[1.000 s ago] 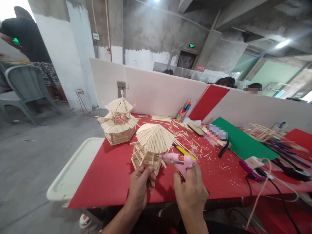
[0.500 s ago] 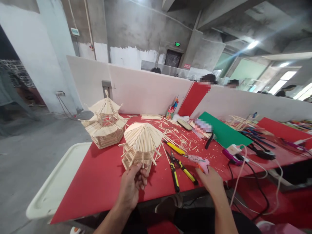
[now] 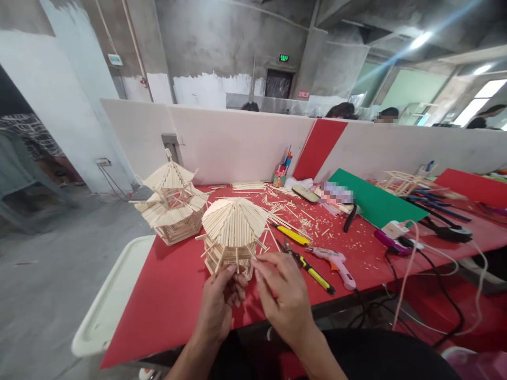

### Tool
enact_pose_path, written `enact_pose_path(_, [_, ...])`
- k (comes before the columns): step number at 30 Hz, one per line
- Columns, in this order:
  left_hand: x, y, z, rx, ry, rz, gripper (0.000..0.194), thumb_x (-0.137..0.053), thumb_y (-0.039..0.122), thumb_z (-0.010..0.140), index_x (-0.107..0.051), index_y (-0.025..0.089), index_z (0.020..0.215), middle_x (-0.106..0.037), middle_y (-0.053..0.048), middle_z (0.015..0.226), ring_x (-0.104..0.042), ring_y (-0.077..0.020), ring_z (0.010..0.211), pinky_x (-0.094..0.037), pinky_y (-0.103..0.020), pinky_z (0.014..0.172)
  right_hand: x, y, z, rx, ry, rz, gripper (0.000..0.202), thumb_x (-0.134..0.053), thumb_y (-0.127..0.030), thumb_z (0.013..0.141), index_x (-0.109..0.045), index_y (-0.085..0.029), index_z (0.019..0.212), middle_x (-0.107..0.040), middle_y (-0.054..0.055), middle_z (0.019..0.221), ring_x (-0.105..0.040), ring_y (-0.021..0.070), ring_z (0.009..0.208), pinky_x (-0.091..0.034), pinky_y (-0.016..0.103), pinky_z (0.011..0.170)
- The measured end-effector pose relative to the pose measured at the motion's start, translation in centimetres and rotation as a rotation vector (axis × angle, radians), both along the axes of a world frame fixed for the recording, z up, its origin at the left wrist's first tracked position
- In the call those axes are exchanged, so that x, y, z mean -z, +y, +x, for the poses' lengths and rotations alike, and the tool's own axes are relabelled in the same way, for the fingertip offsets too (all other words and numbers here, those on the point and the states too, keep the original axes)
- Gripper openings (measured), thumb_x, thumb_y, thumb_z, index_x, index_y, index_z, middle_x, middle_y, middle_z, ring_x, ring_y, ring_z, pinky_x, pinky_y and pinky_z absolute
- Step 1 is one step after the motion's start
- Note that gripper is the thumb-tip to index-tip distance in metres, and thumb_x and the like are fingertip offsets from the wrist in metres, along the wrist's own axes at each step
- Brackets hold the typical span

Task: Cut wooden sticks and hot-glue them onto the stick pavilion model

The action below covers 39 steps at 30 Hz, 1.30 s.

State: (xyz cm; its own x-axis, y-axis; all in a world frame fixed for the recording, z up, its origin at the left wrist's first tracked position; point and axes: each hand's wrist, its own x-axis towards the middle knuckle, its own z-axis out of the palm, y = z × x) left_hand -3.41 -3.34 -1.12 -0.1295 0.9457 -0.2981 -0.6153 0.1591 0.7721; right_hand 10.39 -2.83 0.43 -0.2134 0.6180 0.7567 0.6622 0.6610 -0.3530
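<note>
Tabletop (image 3: 146, 316): red, its front edge nearest the lap; both forearms reach over that edge.
Left hand (image 3: 218, 301): its fingers are pinched on the lower end of a thin stick at the front of the smaller stick house (image 3: 235, 221).
Right hand (image 3: 285, 295): its fingers are drawn together just beside the house's right front corner; whether they grip a stick I cannot tell.
Smaller stick house: upright on the tabletop, between and just beyond the hands, set back from the front edge; stick ends jut out under its roof.
Left side: a broad stretch of red surface lies between the left hand and the slanting left edge, with a white tray-like top (image 3: 111, 306) beyond it.
Pliers (image 3: 317, 277): right of the right hand, partly hidden by it, a handle end near the front edge.
Glue gun (image 3: 336, 261): lying just right of the pliers, its grip pointing to the front edge.
Knife (image 3: 293, 235): yellow, behind the pliers.
Larger stick house (image 3: 170, 211): behind and left, near the left edge.
Scraps (image 3: 303, 214): scattered behind the knife.
Partition (image 3: 237, 145): white, bounding the back.
</note>
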Motion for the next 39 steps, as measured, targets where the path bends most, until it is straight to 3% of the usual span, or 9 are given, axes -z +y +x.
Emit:
enact_pose_path(4, [0.4, 0.0, -0.2, 0.028, -0.013, 0.042, 0.022, -0.070, 0.032, 0.067, -0.061, 0.013, 0.063, -0.062, 0.001, 0.053, -0.050, -0.0068, 0.038, -0.035, -0.016, 0.034, 0.1, 0.1, -2.3, 0.046, -0.021, 0.082, 0.033, -0.047, -0.011, 0.085, -0.061, -0.020, 0.113, -0.059, 0.009, 0.101, -0.056, 0.0177, 0.092, -0.052, 0.034, 0.076])
enact_pose_path(10, [0.3, 0.0, -0.3, 0.032, -0.063, 0.014, 0.021, -0.073, 0.030, 0.064, -0.060, 0.013, 0.062, -0.061, 0.001, 0.052, -0.050, -0.0066, 0.037, -0.034, -0.016, 0.033, 0.5, 0.7, -3.0, 0.102, -0.070, 0.118, 0.029, -0.046, -0.012, 0.087, -0.064, -0.018, 0.110, -0.058, 0.009, 0.092, -0.054, 0.0174, 0.085, -0.051, 0.030, 0.066])
enact_pose_path(23, [0.4, 0.3, -0.7, 0.016, -0.109, -0.017, 0.026, -0.082, 0.024, 0.052, -0.063, 0.013, 0.066, -0.060, 0.003, 0.047, -0.046, -0.0043, 0.034, -0.035, -0.014, 0.034, 0.7, 0.9, -3.5, 0.082, -0.063, 0.107, 0.036, -0.041, -0.006, 0.086, -0.064, -0.020, 0.109, -0.058, 0.008, 0.093, -0.053, 0.0171, 0.086, -0.051, 0.031, 0.072])
enact_pose_path(39, [0.5, 0.4, -0.9, -0.014, -0.146, -0.019, 0.024, -0.083, 0.021, 0.053, -0.064, 0.013, 0.065, -0.061, 0.003, 0.047, -0.048, -0.0043, 0.033, -0.037, -0.012, 0.033, 0.8, 0.9, -3.6, 0.089, -0.106, 0.088, 0.040, -0.039, -0.003, 0.083, -0.064, -0.018, 0.111, -0.057, 0.009, 0.093, -0.052, 0.0184, 0.087, -0.050, 0.031, 0.072])
